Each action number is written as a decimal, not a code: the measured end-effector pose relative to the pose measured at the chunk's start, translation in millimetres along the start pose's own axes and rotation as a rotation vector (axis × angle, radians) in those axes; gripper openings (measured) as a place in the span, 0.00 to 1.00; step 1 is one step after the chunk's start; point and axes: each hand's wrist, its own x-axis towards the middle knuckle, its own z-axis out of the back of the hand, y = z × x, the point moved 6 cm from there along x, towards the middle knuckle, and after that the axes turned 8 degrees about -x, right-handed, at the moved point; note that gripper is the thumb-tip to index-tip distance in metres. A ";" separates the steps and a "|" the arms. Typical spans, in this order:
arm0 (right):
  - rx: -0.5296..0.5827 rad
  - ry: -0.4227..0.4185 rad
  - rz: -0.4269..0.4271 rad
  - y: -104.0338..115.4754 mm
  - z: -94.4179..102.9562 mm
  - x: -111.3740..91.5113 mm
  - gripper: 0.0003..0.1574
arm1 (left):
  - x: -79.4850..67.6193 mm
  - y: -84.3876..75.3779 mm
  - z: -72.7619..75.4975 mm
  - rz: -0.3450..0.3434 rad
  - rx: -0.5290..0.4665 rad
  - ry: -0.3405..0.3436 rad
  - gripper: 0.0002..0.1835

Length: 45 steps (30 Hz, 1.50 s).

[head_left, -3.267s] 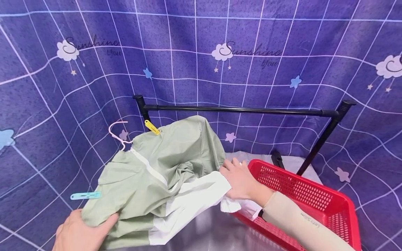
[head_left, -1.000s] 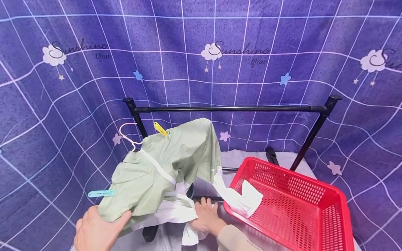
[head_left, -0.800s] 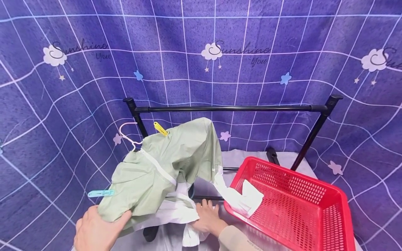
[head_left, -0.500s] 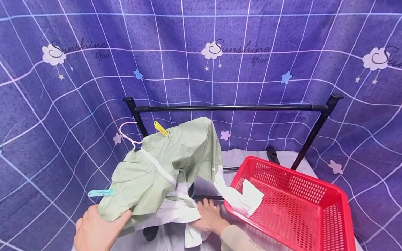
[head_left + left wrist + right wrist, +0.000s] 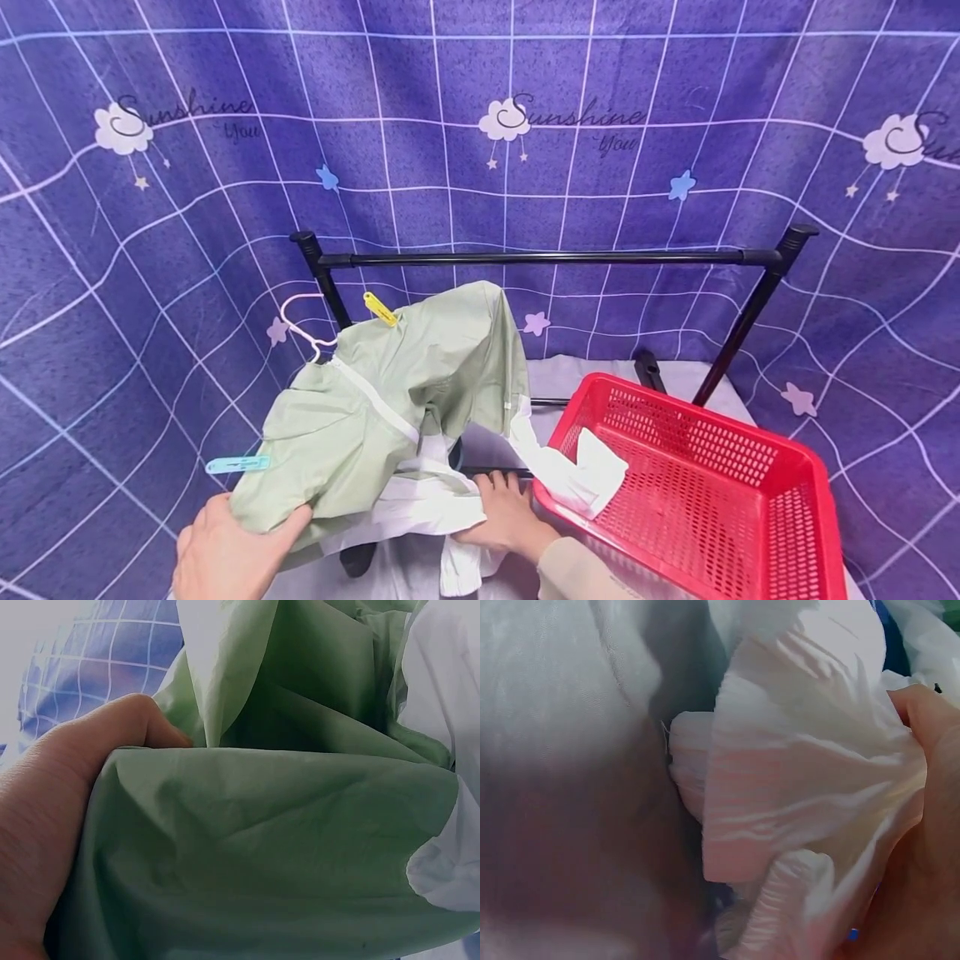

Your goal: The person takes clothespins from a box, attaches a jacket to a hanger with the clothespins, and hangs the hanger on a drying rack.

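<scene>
A sage-green and white zip jacket (image 5: 322, 433) hangs tilted on a pink hanger (image 5: 283, 312). A yellow clothespin (image 5: 380, 309) is on its upper edge, a light-blue clothespin (image 5: 237, 464) on its left side. My left hand (image 5: 232, 550) grips the green fabric at the lower left, thumb on top; the left wrist view shows the thumb over a fold, other fingers hidden beneath. Lower down, my right hand (image 5: 513, 517) holds white fabric at its thumb side, its fingers pointing towards a low black bar. Gathered white cloth (image 5: 802, 765) runs into that hand in the right wrist view.
A red perforated basket (image 5: 810, 475) stands at right, with a white end of the jacket (image 5: 600, 471) draped over its near-left rim. Behind, a black rack (image 5: 555, 258) spans the scene before a purple grid-patterned curtain (image 5: 585, 167). Pale cloth (image 5: 551, 371) covers the surface below.
Since the oldest frame my right hand has moved left and down from the basket's rim. The white end now lies over that rim. My left hand appears slightly farther right and higher with the jacket.
</scene>
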 end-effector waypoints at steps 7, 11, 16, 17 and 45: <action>0.021 -0.056 0.051 2.3 12.6 -2.8 0.58 | 1.0 0.5 1.6 0.004 -0.005 -0.002 0.49; 0.018 -0.051 0.067 5.4 23.0 -3.9 0.62 | 0.9 0.3 2.2 -0.007 -0.014 -0.018 0.47; -0.010 -0.045 0.089 10.1 40.7 -7.2 0.65 | 1.3 -0.6 2.4 -0.031 -0.019 -0.029 0.46; -0.017 -0.048 0.095 10.7 44.3 -7.9 0.66 | 1.5 -0.8 2.5 -0.036 -0.020 -0.032 0.46; -0.108 -0.025 0.269 1.3 138.2 -33.1 0.66 | 2.8 2.3 -0.2 -0.059 -0.004 -0.021 0.49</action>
